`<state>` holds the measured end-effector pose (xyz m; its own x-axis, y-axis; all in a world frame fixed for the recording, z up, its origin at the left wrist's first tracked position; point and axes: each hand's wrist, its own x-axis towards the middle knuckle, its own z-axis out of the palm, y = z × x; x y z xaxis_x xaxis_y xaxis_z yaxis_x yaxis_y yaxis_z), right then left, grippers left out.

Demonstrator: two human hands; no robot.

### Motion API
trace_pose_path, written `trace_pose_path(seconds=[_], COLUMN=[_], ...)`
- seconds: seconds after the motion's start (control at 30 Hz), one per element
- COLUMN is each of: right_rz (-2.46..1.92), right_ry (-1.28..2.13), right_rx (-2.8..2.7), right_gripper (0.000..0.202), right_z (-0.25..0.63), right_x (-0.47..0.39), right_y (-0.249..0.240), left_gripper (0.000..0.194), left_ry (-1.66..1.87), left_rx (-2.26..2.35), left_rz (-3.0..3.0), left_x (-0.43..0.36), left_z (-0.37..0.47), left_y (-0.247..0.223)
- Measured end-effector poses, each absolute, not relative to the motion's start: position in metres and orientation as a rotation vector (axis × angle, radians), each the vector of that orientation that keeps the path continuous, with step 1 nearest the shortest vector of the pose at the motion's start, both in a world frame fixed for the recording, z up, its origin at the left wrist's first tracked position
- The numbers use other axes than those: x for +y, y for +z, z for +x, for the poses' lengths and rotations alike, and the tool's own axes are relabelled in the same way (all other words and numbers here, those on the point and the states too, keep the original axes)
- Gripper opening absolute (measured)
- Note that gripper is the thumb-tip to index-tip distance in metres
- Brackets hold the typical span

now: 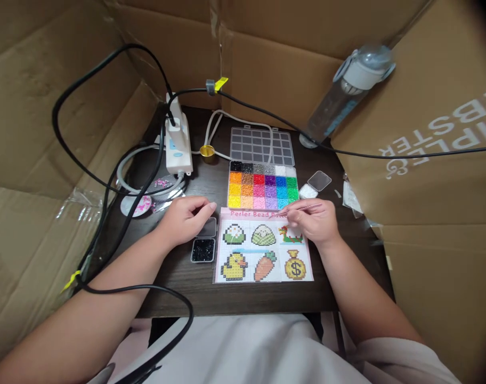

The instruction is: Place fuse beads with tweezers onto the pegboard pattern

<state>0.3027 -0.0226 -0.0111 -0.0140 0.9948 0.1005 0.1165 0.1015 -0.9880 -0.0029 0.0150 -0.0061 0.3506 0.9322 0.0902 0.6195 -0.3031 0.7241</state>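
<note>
Nearest the body, a bare strip of dark tabletop (262, 300) is left in front of both hands, and a black cable (192, 313) is looped close by the left forearm. Between the hands, a pattern sheet (280, 258) printed with six pixel pictures is laid flat, a duck, a carrot and a money bag in its near row. A small box of black beads (203, 261) is placed just nearer than the left hand (189, 216), its clear lid (208, 229) tipped back beside the fingers. The left hand is kept loosely curled, thumb extended; whether anything is held inside cannot be told. By the right hand (315, 221), nearly closed, a thin pointed tool (312, 207) is pinched between thumb and fingers, its tip aimed leftward above the sheet's title. Just beyond the hands, a compartment case (229, 186) is filled with coloured beads, and a small box of white beads (308, 192) is set right of it. Beyond the left hand, a power strip (179, 157) is placed; beyond the right, a bottle (339, 109) is stood near cardboard walls (281, 82).
</note>
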Motion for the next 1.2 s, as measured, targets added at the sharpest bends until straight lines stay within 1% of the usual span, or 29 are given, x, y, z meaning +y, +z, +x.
trace_pose_path(seconds=[0.1, 0.2, 0.43, 0.77, 0.93, 1.13, 1.2], right_rz=[-1.127, -1.047, -0.989, -0.955, -1.007, -1.038, -1.086], right_ry=[1.295, 1.373, 1.373, 1.371, 1.386, 1.337, 1.275], right_rx=[-1.492, -1.650, -1.735, -1.760, -1.715, -1.644, -1.593], right_gripper=[0.009, 0.006, 0.012, 0.008, 0.008, 0.005, 0.005], right_z=[0.276, 0.263, 0.264, 0.262, 0.264, 0.269, 0.279], right_x=[-0.029, -0.032, -0.031, -0.032, -0.031, -0.032, -0.031], right_y=[-0.004, -0.004, -0.011, -0.014, -0.014, -0.006, -0.004], left_gripper=[0.042, 0.042, 0.041, 0.042, 0.042, 0.042, 0.041], left_ry=[0.681, 0.682, 0.687, 0.689, 0.677, 0.681, 0.682], left_rx=[1.346, 1.352, 1.338, 1.337, 1.349, 1.343, 1.351], left_rz=[2.020, 2.021, 2.018, 2.006, 2.005, 2.014, 2.011], left_x=[0.015, 0.014, 0.015, 0.016, 0.016, 0.015, 0.015], left_z=[-0.003, -0.002, -0.002, -0.002, -0.001, -0.003, -0.004], left_y=[-0.007, -0.007, -0.008, -0.008, -0.007, -0.008, -0.009])
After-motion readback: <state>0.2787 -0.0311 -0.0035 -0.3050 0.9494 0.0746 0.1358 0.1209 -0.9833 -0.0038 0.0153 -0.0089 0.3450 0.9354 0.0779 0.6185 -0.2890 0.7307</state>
